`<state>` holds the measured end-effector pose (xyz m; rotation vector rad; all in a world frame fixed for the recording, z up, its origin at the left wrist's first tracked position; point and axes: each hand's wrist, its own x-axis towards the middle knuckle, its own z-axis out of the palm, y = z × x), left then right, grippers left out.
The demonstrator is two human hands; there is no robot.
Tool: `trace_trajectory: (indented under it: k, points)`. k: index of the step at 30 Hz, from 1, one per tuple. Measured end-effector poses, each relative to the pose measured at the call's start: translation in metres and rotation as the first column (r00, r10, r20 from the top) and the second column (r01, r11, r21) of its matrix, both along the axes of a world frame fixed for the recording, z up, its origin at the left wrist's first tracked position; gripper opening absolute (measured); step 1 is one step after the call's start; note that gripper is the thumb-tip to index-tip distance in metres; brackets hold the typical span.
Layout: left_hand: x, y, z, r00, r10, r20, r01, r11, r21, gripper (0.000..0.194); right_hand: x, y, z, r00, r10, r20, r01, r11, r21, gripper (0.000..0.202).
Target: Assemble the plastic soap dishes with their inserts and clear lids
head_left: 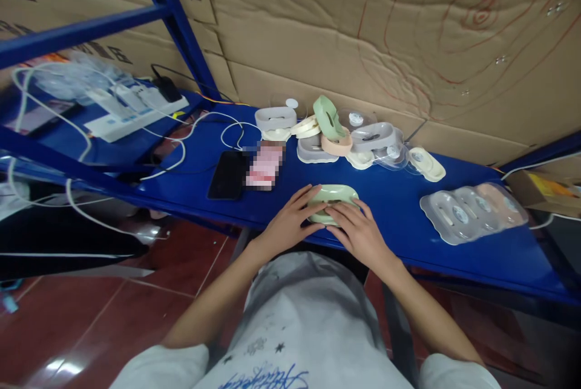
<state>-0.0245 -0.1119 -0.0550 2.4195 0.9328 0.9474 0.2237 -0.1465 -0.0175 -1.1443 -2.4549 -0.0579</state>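
A light green oval soap dish (pixel 338 191) sits at the front edge of the blue table, close to my body. My left hand (pixel 295 216) grips its left side, with the fingers over the rim and the thumb along the near edge. From the right, my right hand (pixel 358 228) holds it too, with its fingers laid across the dish's middle. A small darker part shows in the dish's centre, but my fingers cover much of it.
Behind lies a pile of dish parts: a green one (pixel 327 117), a grey one (pixel 275 118) and a peach one (pixel 336 143). Packed dishes (pixel 472 210) lie at right. A black phone (pixel 227 175), a pink-screened phone (pixel 265 165) and a power strip (pixel 136 117) with cables are left.
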Motion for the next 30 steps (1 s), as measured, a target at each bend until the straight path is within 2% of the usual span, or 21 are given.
trace_trajectory:
  k: [4,8,10,12,13,15,17,18,21,23,26,28,30]
  points:
    - [0.001,0.000,0.000,0.999,-0.006,-0.036,0.006,1.000,0.018,0.053,0.002,-0.003,-0.012,1.000,0.009,-0.025,-0.007,0.999,0.051,0.046]
    - [0.002,-0.002,0.004,0.998,0.004,-0.061,-0.001,0.999,0.045,0.041,0.004,-0.006,-0.021,0.999,0.035,-0.032,-0.033,0.997,0.063,0.048]
    - [0.003,-0.003,0.005,0.998,0.008,-0.060,-0.005,0.998,0.057,0.038,0.009,-0.001,-0.019,0.995,0.091,-0.034,-0.090,0.995,0.043,0.047]
    - [0.003,-0.004,0.006,0.998,0.019,-0.056,-0.016,0.998,0.057,0.037,0.020,0.013,-0.010,0.989,0.142,-0.041,-0.142,0.990,0.002,0.045]
    - [0.003,-0.004,0.006,0.998,0.025,-0.054,-0.022,0.998,0.054,0.037,0.029,0.024,-0.003,0.990,0.130,-0.050,-0.130,0.991,-0.007,0.043]
    - [0.003,-0.005,0.006,0.998,0.035,-0.053,-0.032,0.999,0.041,0.036,0.050,0.054,0.012,0.998,0.000,-0.059,0.001,1.000,0.020,0.041]
    - [0.003,-0.005,0.006,0.998,0.037,-0.052,-0.035,0.999,0.027,0.036,0.072,0.087,0.024,0.981,-0.192,-0.018,0.193,0.978,0.080,0.041]
    - [0.003,-0.005,0.007,0.998,0.036,-0.051,-0.035,0.999,0.019,0.037,0.082,0.103,0.028,0.967,-0.252,0.034,0.248,0.964,0.093,0.041]
    - [0.003,-0.005,0.008,0.998,0.037,-0.047,-0.037,0.999,0.012,0.037,0.100,0.136,0.027,0.933,-0.316,0.174,0.300,0.947,0.111,0.044]
    - [0.003,-0.005,0.009,0.998,0.035,-0.048,-0.034,0.999,0.016,0.036,0.103,0.143,0.021,0.921,-0.338,0.196,0.315,0.939,0.140,0.046]
    - [0.003,-0.006,0.009,0.998,0.038,-0.053,-0.037,0.999,0.015,0.036,0.104,0.141,0.015,0.912,-0.376,0.163,0.345,0.919,0.193,0.041]
    - [0.003,-0.006,0.009,0.997,0.048,-0.059,-0.048,0.999,0.009,0.036,0.105,0.136,0.012,0.917,-0.370,0.146,0.341,0.920,0.190,0.040]
    - [0.003,-0.006,0.009,0.996,0.052,-0.066,-0.052,0.999,0.007,0.036,0.109,0.133,0.010,0.917,-0.372,0.144,0.350,0.923,0.156,0.049]
